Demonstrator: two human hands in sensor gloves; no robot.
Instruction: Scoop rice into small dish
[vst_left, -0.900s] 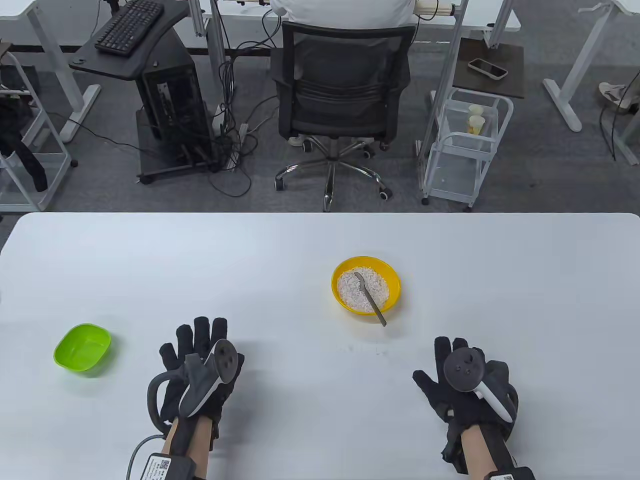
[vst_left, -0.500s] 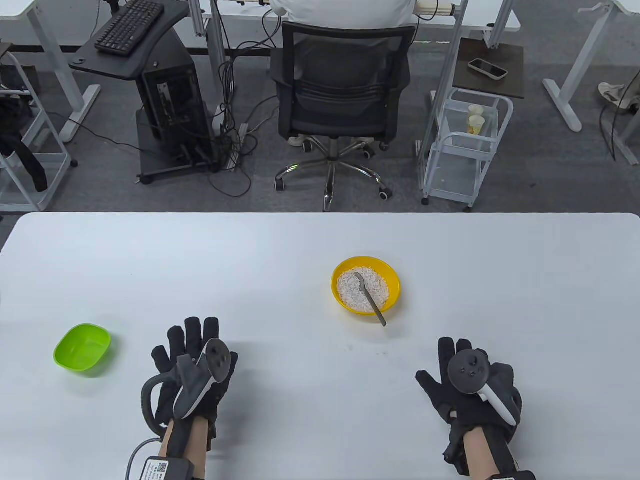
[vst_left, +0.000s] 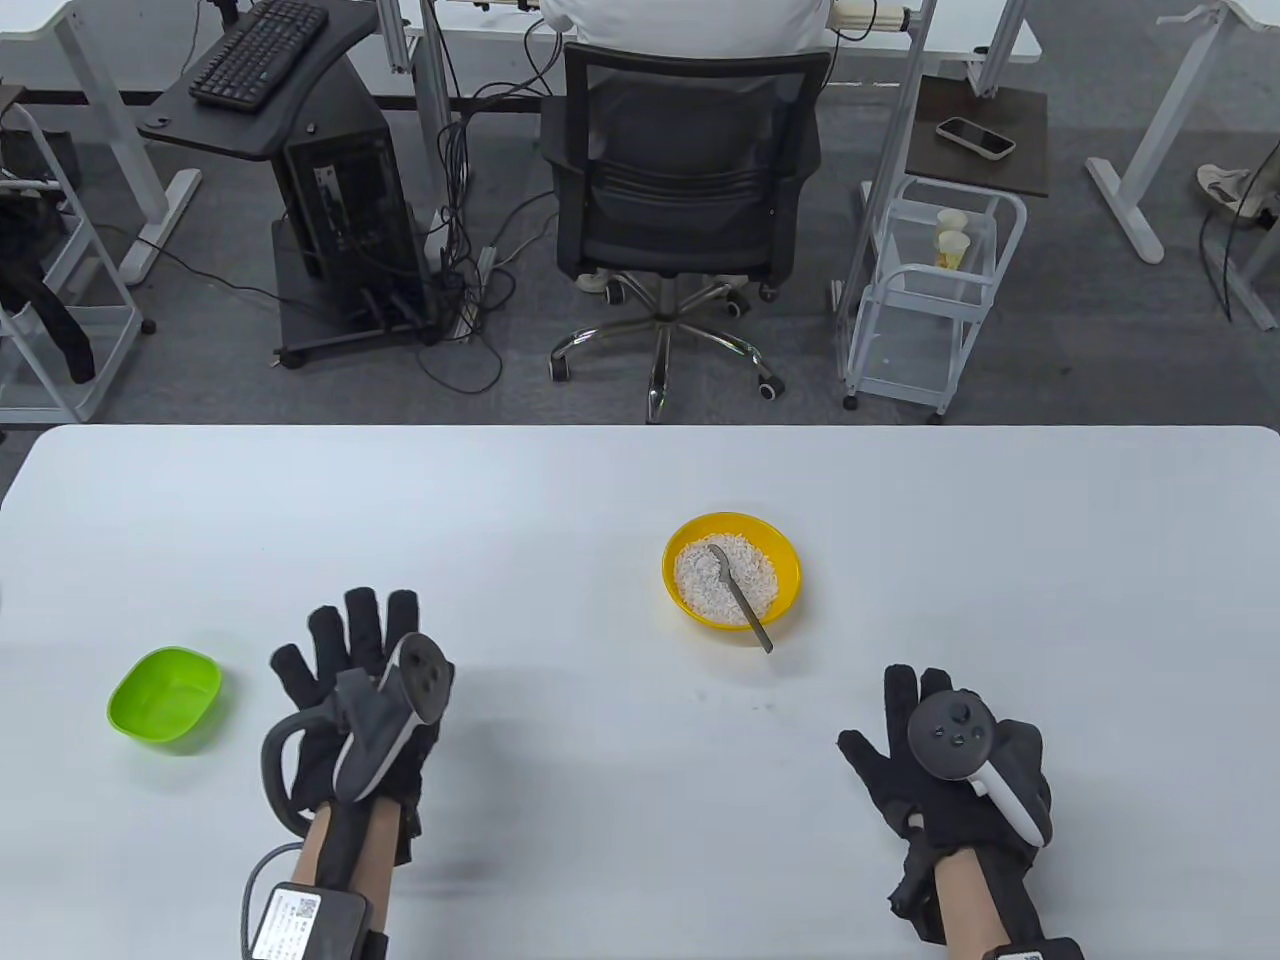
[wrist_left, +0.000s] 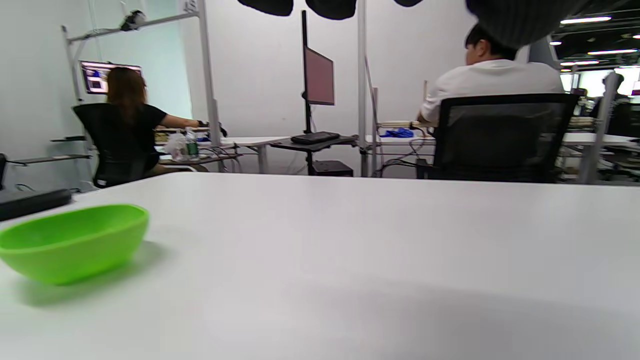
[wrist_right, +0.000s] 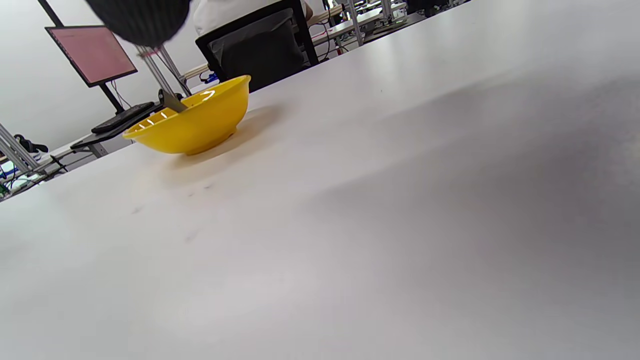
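A yellow bowl (vst_left: 690, 600) of white rice (vst_left: 712, 580) stands mid-table with a metal spoon (vst_left: 742, 600) lying in it, handle over the near rim. The bowl also shows in the right wrist view (wrist_right: 192, 122). A small green dish (vst_left: 165, 693) sits empty at the table's left and shows in the left wrist view (wrist_left: 70, 242). My left hand (vst_left: 345, 650) is open with fingers spread, empty, just right of the green dish. My right hand (vst_left: 900, 720) is open and empty, near the front edge, below and right of the yellow bowl.
The white table (vst_left: 560, 500) runs the full width. Beyond its far edge stand an office chair (vst_left: 685, 190) with a seated person, a computer cart (vst_left: 300, 150) and a white trolley (vst_left: 930, 290).
My left hand has moved left and a little forward, toward the green dish. My right hand has drifted slightly to the right. Bowl, spoon and dish have not moved.
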